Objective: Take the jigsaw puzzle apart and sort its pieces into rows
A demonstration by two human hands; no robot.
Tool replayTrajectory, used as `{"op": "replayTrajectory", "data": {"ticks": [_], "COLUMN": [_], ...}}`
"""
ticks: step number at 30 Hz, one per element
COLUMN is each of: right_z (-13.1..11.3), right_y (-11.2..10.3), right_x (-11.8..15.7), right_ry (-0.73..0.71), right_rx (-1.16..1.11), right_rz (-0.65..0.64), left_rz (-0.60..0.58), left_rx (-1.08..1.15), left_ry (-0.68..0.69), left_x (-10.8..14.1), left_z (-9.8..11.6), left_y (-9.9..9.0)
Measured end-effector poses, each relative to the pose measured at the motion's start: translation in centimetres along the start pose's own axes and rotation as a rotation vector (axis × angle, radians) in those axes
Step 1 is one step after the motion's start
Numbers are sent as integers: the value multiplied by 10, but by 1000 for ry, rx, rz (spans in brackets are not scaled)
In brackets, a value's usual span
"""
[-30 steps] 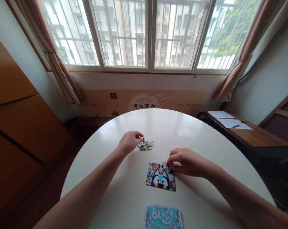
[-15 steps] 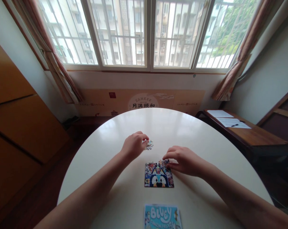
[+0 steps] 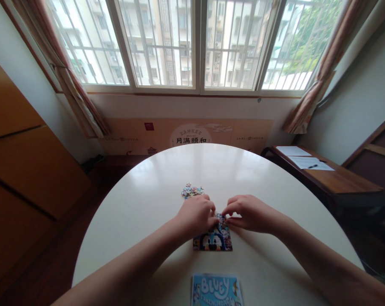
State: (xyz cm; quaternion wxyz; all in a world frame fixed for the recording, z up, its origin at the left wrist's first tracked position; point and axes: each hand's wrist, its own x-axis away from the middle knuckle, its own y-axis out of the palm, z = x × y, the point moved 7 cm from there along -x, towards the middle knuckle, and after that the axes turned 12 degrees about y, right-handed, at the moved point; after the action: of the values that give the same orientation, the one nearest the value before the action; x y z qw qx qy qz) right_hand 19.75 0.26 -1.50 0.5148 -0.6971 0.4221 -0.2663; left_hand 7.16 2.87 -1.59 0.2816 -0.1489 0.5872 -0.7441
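Observation:
A partly assembled jigsaw puzzle (image 3: 213,243) with a blue cartoon dog's face lies on the white round table (image 3: 141,199). Over its upper left part, my left hand (image 3: 197,216) has thumb and fingers pinched on a small jigsaw piece, mostly hidden by the fingertips. My right hand (image 3: 254,214) rests at the upper right corner of the puzzle, its fingers bent and a gap showing between thumb and forefinger. Just beyond my left hand is a heap of loose jigsaw pieces (image 3: 191,190).
Close to me lies a light-blue card or box (image 3: 216,291) printed "BLUEY". A wooden side table (image 3: 352,180) at the right bears papers (image 3: 310,162) and a pen. Barred windows and a long printed box (image 3: 250,127) stand beyond the table.
My left hand has moved from the heap of loose pieces toward me and right, over the puzzle, uncovering the heap. My right hand has shifted slightly right, its fingers drawn closer together.

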Motion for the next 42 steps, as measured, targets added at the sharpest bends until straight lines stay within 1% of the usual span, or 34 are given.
{"op": "replayTrajectory", "data": {"ticks": [4, 11, 19, 28, 31, 33, 35, 37, 40, 42], "right_z": [1, -2, -2, -6, -7, -6, -6, -5, -4, -3], "right_y": [2, 0, 2, -1, 0, 0, 0, 0, 1, 2], "right_x": [0, 1, 0, 0, 1, 1, 1, 1, 1, 1], "right_ry": [-2, -5, -12, -16, -18, -22, -25, -30, -30, -25], "right_rx": [17, 16, 23, 31, 34, 26, 12, 2, -6, -14], "right_rz": [-16, -7, -2, -6, -8, -10, -13, -16, -28, -33], "left_rz": [-3, -31, 6, 77, 113, 151, 217, 310, 466, 491], "left_rx": [3, 59, 115, 344, 419, 464, 517, 560, 493, 471], "left_ry": [-24, -80, -100, -115, -130, -145, -176, -250, -336, -387], "left_x": [-1, -1, -2, -5, -6, -6, -4, 0, 12, 17], "left_z": [-1, -5, -4, -14, -18, -27, -44, -70, -110, -128], "left_y": [5, 9, 6, 9, 7, 0, -11, -24, -47, -52]}}
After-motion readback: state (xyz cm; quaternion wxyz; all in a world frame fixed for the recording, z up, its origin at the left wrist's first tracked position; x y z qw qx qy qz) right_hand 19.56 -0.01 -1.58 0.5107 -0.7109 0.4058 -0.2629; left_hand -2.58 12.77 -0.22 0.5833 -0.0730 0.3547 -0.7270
